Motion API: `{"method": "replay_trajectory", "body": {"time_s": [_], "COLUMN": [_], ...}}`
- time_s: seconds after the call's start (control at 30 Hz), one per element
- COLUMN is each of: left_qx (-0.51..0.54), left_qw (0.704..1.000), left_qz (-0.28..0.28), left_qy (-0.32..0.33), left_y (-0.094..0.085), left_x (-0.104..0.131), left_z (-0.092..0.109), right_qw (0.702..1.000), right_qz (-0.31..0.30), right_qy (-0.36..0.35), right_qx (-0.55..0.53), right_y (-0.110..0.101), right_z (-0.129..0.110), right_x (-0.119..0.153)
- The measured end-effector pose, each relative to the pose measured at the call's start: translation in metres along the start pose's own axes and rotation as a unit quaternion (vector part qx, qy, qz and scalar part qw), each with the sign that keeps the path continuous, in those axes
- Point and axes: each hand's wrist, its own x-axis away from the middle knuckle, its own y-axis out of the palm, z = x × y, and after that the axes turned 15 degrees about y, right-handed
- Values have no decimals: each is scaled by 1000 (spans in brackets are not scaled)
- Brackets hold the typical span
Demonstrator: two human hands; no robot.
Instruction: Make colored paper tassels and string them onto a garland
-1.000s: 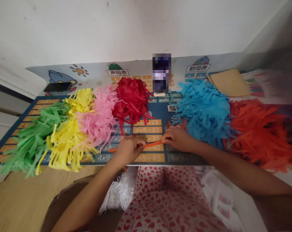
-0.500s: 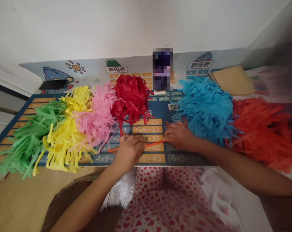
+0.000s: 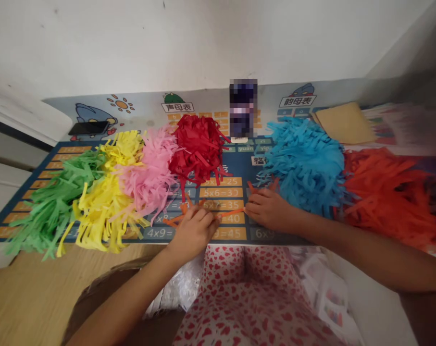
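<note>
Between my hands runs an orange fringed paper strip (image 3: 232,212), low over the printed desk mat (image 3: 223,234). My left hand (image 3: 198,226) is closed on its left part, and loose orange ends stick out past the fingers. On the right, my right hand (image 3: 264,206) grips the other part, with orange tips showing above the knuckles. Just beyond my left hand sits a dark red fringed paper bundle (image 3: 198,149). A blue fringed bundle (image 3: 307,166) lies right behind my right hand. The fingertips of both hands are partly hidden.
Pink (image 3: 149,175), yellow (image 3: 104,211) and green (image 3: 55,202) fringed bundles lie at the left, an orange-red one (image 3: 391,197) at the right. A dark phone (image 3: 89,128) rests at the back left. Tan paper (image 3: 343,123) lies back right. Below the desk stands a cardboard box (image 3: 95,298).
More orange fringe shows around my left hand, whose fingers have shifted slightly right along the strip. My right hand has barely moved. The whole view has shifted a little.
</note>
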Motion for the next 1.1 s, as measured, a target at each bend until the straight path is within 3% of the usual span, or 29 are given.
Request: {"method": "replay_trajectory", "body": {"time_s": [0.1, 0.23, 0.43, 0.67, 0.97, 1.1], "left_qx": [-38, -82, 49, 133, 110, 90], "left_qw": [999, 992, 978, 949, 949, 963], "left_qz": [24, 21, -34, -93, -138, -157], "left_qy": [-17, -94, -200, -270, -260, -199], "left_y": [2, 11, 5, -5, -8, -23], "left_x": [-7, -29, -55, -69, -76, -77], "left_z": [9, 12, -2, -8, 2, 11], "right_qw": [999, 999, 998, 996, 990, 967], "right_qz": [-21, -17, 7, 25, 56, 84], "right_qy": [15, 38, 63, 77, 124, 198], "right_qx": [25, 23, 25, 21, -43, -139], "right_y": [-2, -2, 3, 6, 18, 3], "right_z": [-8, -15, -18, -22, -22, -36], "right_x": [5, 11, 16, 19, 28, 15]}}
